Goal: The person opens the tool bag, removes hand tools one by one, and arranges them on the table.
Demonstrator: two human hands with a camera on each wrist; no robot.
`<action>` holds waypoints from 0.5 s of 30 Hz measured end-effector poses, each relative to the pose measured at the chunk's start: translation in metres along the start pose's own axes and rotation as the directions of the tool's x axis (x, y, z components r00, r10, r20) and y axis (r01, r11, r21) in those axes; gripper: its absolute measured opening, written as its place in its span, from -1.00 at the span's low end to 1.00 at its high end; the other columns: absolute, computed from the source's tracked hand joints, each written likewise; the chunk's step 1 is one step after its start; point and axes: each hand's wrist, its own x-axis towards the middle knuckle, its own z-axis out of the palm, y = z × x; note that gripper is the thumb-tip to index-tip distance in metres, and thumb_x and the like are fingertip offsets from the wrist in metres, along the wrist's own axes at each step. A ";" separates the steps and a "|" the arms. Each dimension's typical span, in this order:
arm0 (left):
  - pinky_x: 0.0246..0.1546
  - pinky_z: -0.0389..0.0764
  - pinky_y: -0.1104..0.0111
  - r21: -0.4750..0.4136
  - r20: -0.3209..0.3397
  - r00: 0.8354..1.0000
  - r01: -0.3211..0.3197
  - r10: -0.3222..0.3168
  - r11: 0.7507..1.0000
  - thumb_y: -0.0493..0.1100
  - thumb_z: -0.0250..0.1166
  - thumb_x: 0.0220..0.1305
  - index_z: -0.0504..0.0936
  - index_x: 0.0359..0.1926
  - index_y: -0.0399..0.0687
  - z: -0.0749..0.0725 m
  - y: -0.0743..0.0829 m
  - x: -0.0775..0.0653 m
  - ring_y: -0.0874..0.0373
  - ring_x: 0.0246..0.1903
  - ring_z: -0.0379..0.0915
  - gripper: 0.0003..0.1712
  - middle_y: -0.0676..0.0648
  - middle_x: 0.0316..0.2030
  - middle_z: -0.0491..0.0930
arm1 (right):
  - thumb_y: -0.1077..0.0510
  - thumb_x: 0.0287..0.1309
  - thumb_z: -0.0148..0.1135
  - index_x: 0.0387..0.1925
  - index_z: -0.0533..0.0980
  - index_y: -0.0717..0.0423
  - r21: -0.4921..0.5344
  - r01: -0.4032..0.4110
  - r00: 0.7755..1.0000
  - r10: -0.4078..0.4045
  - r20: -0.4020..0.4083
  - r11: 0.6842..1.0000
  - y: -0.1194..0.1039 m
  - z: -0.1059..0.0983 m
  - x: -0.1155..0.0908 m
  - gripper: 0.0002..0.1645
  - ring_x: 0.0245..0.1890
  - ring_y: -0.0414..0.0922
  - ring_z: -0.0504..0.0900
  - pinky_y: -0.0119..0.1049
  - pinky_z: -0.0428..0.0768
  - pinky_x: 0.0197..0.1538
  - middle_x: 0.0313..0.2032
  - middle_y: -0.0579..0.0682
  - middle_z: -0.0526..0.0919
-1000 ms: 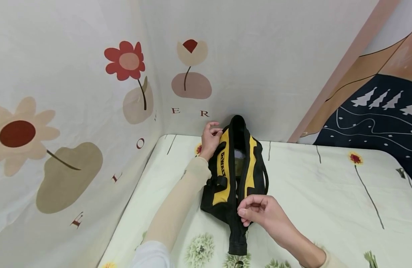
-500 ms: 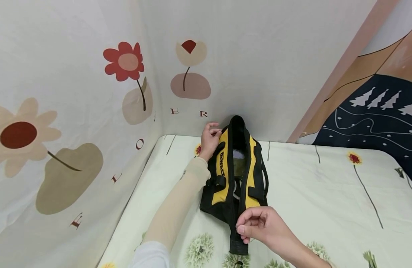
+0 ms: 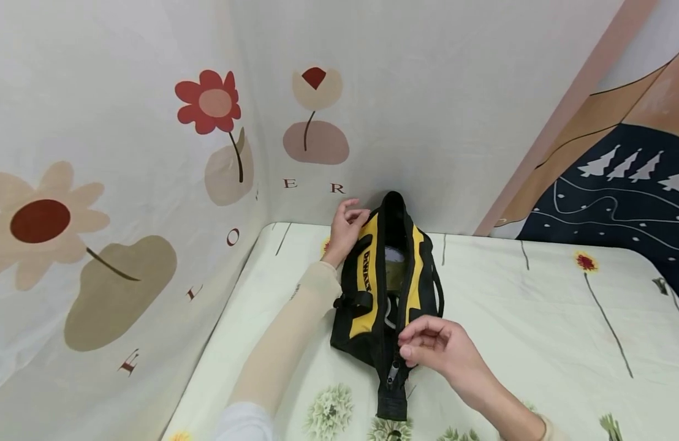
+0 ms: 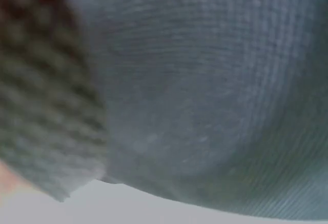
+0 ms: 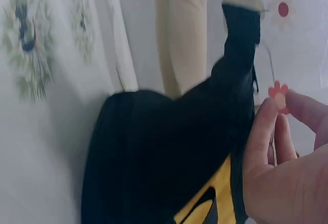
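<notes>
A black and yellow tool bag (image 3: 367, 312) lettered DEWALT stands on the cloth-covered surface, its top zipper undone. Inside the opening show a greenish-purple thing (image 3: 394, 269) and a pale loop (image 3: 390, 315), both too small to name. My left hand (image 3: 346, 231) pinches the bag's far left side with curved fingers. Close to the bag's front end, my right hand (image 3: 441, 350) hovers over the right zipper edge with loosely bent fingers and nothing between them. The zipper pull (image 3: 393, 372) lies just left of it, apart from the fingertips. Blurred grey mesh fabric (image 4: 195, 90) fills most of the left wrist view.
Behind the bag hangs a pale curtain (image 3: 455, 122) with printed flowers, and another side of it runs along the left. A dark printed panel (image 3: 621, 202) is at the right. The flower-patterned sheet (image 3: 510, 306) spreads around the bag.
My right hand slid down toward the bag's front end, then lifted back up and right, leaving the zipper pull in sight near that end. The left hand stays at the bag's far side.
</notes>
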 end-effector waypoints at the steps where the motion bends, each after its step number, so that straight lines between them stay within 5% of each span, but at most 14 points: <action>1: 0.34 0.55 0.06 -0.005 0.013 1.000 -0.011 0.011 1.000 -0.10 0.26 0.72 0.40 0.57 -0.11 -0.002 0.003 -0.001 -0.12 0.25 0.59 -0.44 -0.24 0.24 0.71 | 0.36 0.45 0.39 -0.03 0.71 0.15 -0.010 0.015 0.999 -0.016 -0.032 1.000 0.000 -0.001 0.003 -0.85 -0.23 -0.19 0.78 -0.24 0.80 -0.07 -0.17 -0.11 0.80; 5: 0.43 0.49 0.04 -0.005 0.044 0.997 -0.060 0.061 0.998 -0.07 0.24 0.73 0.31 0.63 -0.16 -0.007 0.016 -0.008 -0.15 0.31 0.54 -0.37 -0.26 0.30 0.63 | 0.39 0.40 0.44 -0.02 0.64 0.30 -0.057 0.044 0.979 -0.055 -0.195 0.997 -0.005 -0.004 0.018 -0.81 -0.29 -0.14 0.74 -0.27 0.77 -0.17 -0.22 -0.06 0.74; 9: 0.44 0.50 0.06 0.014 0.063 0.992 -0.109 0.108 0.994 -0.10 0.29 0.69 0.27 0.64 -0.24 -0.004 0.031 -0.017 -0.16 0.31 0.54 -0.29 -0.28 0.31 0.58 | 0.36 0.35 0.51 0.00 0.60 0.31 -0.124 0.029 0.931 -0.072 -0.357 0.992 -0.012 -0.005 0.034 -0.72 -0.27 -0.13 0.69 -0.29 0.73 -0.19 -0.22 -0.03 0.70; 15: 0.48 0.43 -0.06 0.087 0.105 0.984 -0.157 0.147 0.984 -0.09 0.38 0.59 0.26 0.64 -0.25 0.004 0.051 -0.032 -0.23 0.34 0.48 -0.20 -0.34 0.37 0.51 | 0.29 0.31 0.58 0.08 0.56 0.32 -0.263 0.025 0.884 -0.145 -0.445 0.964 -0.014 -0.007 0.055 -0.57 -0.16 -0.15 0.63 -0.41 0.63 -0.08 -0.11 0.02 0.64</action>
